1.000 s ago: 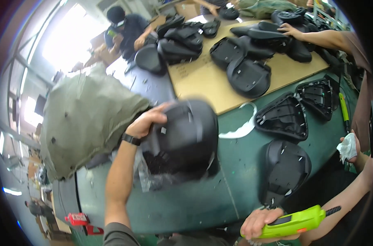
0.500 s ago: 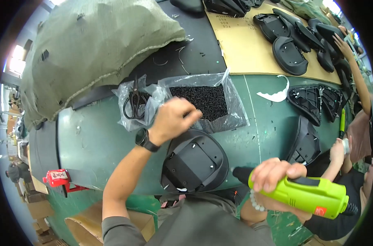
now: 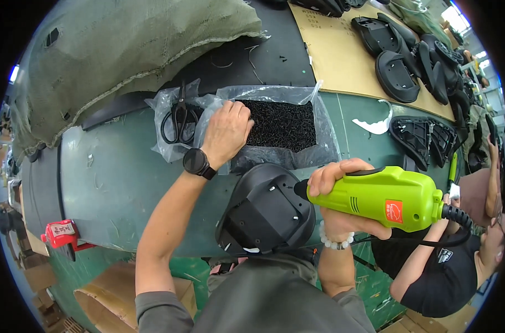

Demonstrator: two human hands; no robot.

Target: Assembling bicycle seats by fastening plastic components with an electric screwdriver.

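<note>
Left of the black seat shell propped at the counter edge, the left hand dips into a bag of black screws; to its right, the right hand grips the green driver, tip against the shell.

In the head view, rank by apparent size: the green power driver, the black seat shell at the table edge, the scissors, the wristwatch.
1. Black seat shell and green power driver: look alike; both are near the camera, so unranked.
2. Scissors.
3. Wristwatch.
</note>
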